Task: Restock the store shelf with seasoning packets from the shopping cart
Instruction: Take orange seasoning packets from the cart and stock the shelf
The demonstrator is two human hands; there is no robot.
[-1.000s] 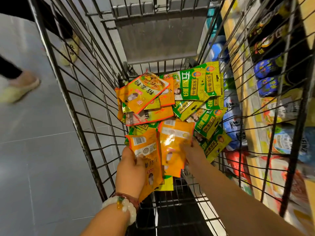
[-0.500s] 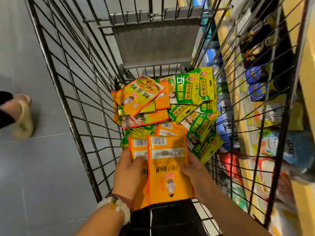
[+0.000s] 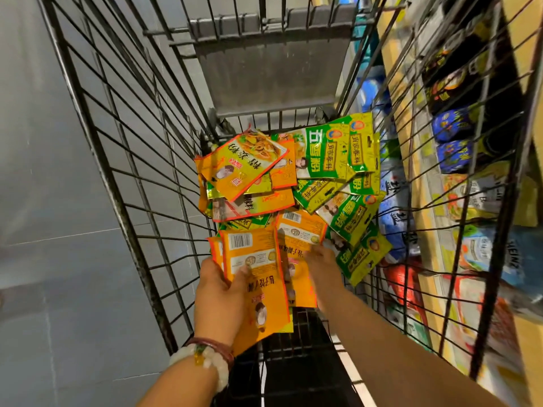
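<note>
Inside the cart (image 3: 123, 160), left hand (image 3: 219, 295) grips orange packets (image 3: 258, 277) under its thumb.

Orange and green seasoning packets (image 3: 296, 183) heaped in cart (image 3: 117, 160).

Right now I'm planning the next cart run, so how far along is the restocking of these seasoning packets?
Early. Nothing from this load visibly sits on the shelf yet. In hand: the left hand grips a small stack of orange packets, and the right hand reaches onto another orange packet in the cart. Left: a pile of green packets and more orange ones remains in the cart.
</note>
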